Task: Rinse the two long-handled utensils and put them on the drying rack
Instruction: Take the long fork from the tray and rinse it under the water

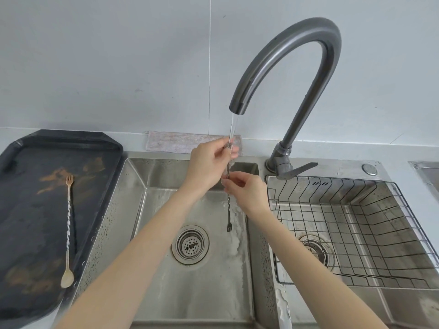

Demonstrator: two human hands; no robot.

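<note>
Water on. L hand (209, 162) pinches stirrer (228, 210) top under tap (285, 74), R hand (247, 193) fingers closed round its mid-shaft; fork end hangs over left sink (142, 186). 2nd stirrer (68, 229) lies on tray (28, 186). Rack (356, 222) sits in right basin.

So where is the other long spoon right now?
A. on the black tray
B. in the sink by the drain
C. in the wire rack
A: the gold spoon lies flat on the black tray left of the sink, away from both hands.
</note>
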